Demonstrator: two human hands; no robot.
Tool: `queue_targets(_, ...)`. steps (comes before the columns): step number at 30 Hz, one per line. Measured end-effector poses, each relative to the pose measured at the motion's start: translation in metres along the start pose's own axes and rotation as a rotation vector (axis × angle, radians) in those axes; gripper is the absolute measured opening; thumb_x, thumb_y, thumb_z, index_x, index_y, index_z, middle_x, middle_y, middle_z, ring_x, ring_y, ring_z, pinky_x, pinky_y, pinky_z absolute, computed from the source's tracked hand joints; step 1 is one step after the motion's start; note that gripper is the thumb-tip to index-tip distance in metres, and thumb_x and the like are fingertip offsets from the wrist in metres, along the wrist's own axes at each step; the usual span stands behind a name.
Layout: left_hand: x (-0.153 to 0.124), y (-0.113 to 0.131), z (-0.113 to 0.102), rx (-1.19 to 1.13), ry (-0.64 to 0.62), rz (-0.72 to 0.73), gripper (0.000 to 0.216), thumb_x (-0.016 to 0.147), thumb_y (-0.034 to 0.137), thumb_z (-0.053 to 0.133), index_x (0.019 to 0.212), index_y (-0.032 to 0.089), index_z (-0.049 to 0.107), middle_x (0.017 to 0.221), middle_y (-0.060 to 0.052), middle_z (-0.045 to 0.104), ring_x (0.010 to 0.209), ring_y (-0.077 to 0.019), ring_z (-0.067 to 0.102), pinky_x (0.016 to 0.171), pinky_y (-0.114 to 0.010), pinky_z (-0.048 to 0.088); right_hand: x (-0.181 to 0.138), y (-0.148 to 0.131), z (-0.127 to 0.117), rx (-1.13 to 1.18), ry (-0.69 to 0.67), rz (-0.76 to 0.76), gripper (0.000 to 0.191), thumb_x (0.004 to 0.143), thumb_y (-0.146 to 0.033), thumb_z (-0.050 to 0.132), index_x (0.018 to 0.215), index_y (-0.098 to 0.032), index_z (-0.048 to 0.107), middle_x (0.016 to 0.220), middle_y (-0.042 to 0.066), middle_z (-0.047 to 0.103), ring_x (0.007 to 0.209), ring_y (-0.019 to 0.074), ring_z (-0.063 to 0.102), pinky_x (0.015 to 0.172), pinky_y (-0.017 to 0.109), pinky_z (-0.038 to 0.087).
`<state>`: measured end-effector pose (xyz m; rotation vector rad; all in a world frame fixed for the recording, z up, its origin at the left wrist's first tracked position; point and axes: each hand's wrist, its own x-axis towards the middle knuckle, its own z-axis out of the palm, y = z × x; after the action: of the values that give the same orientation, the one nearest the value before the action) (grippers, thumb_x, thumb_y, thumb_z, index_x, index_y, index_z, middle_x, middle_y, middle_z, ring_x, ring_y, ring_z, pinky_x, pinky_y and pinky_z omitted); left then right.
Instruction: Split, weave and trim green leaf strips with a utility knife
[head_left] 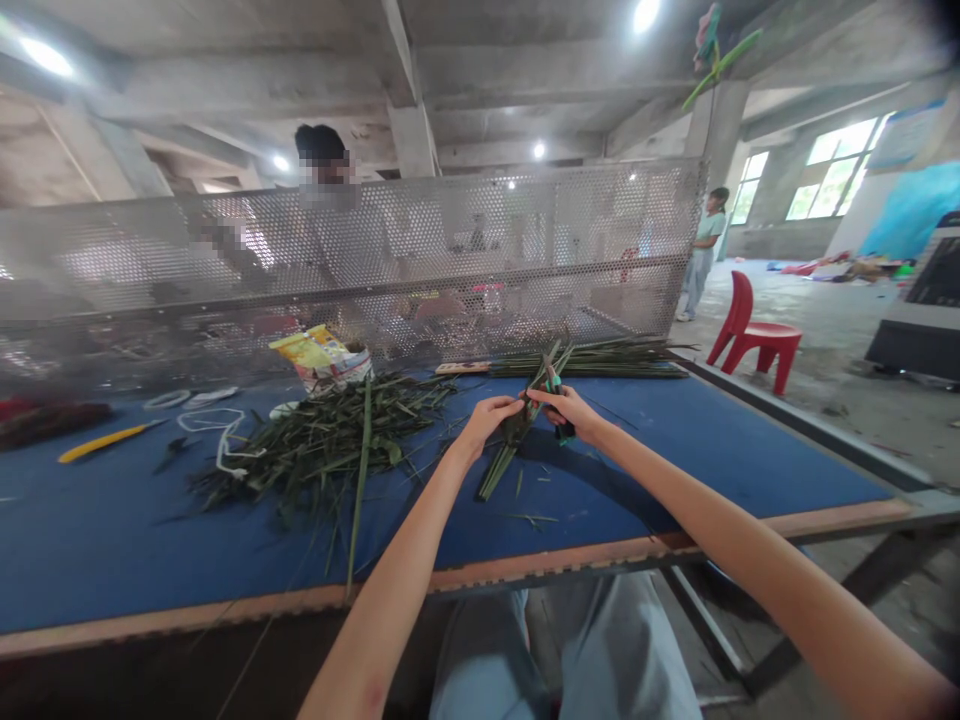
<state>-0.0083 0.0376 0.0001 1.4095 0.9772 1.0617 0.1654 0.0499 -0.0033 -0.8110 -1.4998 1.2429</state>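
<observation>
At the middle of the blue table, my left hand (pixel 491 415) is closed, its fingertips pinching a bundle of green leaf strips (pixel 495 475). The cut ends of the bundle point down towards me, close to the table surface. My right hand (pixel 574 412) is wrapped round a pair of scissors (pixel 554 383) with black and green handles. Its blades point up and away, right beside the strips, and I cannot tell whether they touch them. The fingertips of both hands almost meet. A few green scraps (pixel 532 519) lie below the hands.
Left of my hands lies a heap of green leaf strips (pixel 315 440). Beyond it stands a yellow-and-white bag (pixel 319 355). Long green stems (pixel 600 360) lie along a perforated metal screen (pixel 525 240). A yellow-handled tool (pixel 105 442) and white cord (pixel 225 435) are further left.
</observation>
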Motion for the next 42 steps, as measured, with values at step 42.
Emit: queue_targets(42,0.01,0.002,-0.01,-0.442,0.095,0.003,0.014,0.065,0.015,0.072,0.072,0.014,0.06,0.076,-0.002,0.068,0.064,-0.0086,0.06,0.063,-0.019,0.044,-0.007,0.005,0.015,-0.275,-0.004,-0.217,0.042,0.07,-0.057,0.063,0.066,-0.015,0.061,0.054,-0.003,0.046,0.052,0.009,0.038,0.048,0.022,0.029)
